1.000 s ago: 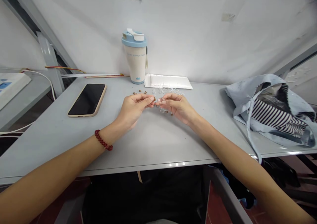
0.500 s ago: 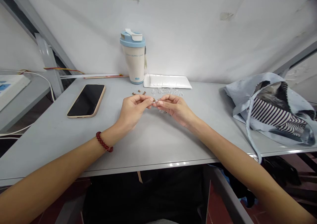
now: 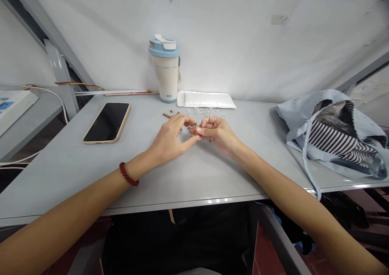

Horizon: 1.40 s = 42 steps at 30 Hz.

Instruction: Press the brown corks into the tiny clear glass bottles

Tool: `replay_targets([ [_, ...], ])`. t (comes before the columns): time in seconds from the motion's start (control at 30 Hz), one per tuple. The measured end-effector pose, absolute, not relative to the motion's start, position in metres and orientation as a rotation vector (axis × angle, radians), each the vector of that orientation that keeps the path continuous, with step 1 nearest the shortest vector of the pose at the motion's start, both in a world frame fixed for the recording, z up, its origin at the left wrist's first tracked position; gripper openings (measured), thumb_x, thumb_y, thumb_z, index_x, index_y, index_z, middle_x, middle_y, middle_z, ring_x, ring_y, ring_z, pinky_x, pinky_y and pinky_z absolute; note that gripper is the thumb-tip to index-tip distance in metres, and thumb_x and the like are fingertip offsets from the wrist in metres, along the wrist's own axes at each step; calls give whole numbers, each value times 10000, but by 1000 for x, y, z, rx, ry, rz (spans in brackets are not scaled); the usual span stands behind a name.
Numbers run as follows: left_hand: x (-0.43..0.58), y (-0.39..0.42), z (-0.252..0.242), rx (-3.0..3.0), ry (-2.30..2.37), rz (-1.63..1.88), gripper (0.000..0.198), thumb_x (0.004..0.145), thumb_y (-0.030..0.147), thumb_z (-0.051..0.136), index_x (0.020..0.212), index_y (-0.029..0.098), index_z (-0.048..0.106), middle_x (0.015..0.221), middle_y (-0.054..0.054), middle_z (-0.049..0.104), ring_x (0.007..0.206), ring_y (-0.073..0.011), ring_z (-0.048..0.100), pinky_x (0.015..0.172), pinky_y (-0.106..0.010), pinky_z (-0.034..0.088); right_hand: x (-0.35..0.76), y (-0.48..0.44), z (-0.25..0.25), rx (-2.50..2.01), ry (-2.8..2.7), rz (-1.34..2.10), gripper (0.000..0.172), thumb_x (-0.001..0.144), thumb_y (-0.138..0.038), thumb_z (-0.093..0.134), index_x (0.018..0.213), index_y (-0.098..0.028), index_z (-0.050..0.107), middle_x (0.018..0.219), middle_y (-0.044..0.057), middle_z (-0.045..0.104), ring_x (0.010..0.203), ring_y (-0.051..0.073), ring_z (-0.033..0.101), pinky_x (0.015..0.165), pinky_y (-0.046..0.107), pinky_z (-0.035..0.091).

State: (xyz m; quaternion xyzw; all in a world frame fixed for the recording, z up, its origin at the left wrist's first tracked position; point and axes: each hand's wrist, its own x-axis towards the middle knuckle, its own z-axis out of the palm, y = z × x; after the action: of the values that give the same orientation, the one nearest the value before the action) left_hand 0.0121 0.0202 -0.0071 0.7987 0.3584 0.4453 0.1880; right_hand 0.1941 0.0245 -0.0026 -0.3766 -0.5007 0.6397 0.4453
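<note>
Both hands meet over the middle of the bench (image 3: pixel 188 182), close to the far side of it. The right hand (image 3: pixel 221 134) has its thumb and forefinger pinched together on a small piece (image 3: pixel 195 125), partly brown, whose exact shape is too small to make out. The left hand (image 3: pixel 170 139) is opened into a wide curve, thumb well apart from the forefinger, with both tips right up against the right hand's fingers; whether they touch the small piece as well, I cannot tell. A string of dark red beads (image 3: pixel 129 175) circles the left wrist.

Just beyond the left hand lie a few brown bits (image 3: pixel 166 115), partly hidden by its fingers. A scatter of clear bits (image 3: pixel 210 112) lies beyond the right hand, in front of a flat white packet (image 3: pixel 206 100). Left of the packet and just beside it, a cream cup (image 3: pixel 165 74) with a blue lid stands upright near the wall (image 3: pixel 227 36). A phone (image 3: pixel 107 122) lies face up, dark screen showing, well to the left of the hands. At the right end of the bench slumps a pale blue bag (image 3: pixel 337 141), its striped lining showing and one strap hanging over the front edge
</note>
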Motion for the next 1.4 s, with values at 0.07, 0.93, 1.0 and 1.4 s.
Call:
replay_targets([
  [0.07, 11, 22, -10, 2349, 1018, 1252, 170, 781, 234, 673, 930, 178, 615, 931, -55, 682, 878, -193, 618, 752, -337, 511, 194, 24, -3, -948, -1266, 1586, 320, 634, -268, 863, 672, -205, 552, 705, 8, 710, 871, 217, 732, 682, 294, 520],
  [0.93, -22, 69, -30, 2306, 1562, 1010, 169, 823, 232, 567, 950, 186, 668, 1022, -100, 678, 1012, -279, 593, 917, -455, 483, 265, 79, -6, -1592, -1770, 267, 100, 850, -255, 600, 925, -190, 590, 805, 61, 687, 672, 186, 592, 683, 338, 451],
  [1.0, -31, 78, -35, 2313, 1583, 991, 238, 793, 234, 591, 1002, 201, 700, 1046, -106, 669, 1019, -293, 592, 932, -474, 479, 278, 89, -13, -1634, -1836, 109, 188, 823, -172, 591, 1002, -176, 650, 1015, 116, 686, 827, 227, 624, 797, 378, 467],
  [1.4, -30, 79, -38, 2420, 1435, 832, 181, 813, 254, 539, 833, 200, 710, 900, -105, 673, 891, -281, 620, 828, -441, 499, 272, 90, -25, -1738, -2115, 146, 340, 854, -108, 498, 1122, -106, 707, 887, 126, 699, 737, 213, 606, 729, 335, 468],
])
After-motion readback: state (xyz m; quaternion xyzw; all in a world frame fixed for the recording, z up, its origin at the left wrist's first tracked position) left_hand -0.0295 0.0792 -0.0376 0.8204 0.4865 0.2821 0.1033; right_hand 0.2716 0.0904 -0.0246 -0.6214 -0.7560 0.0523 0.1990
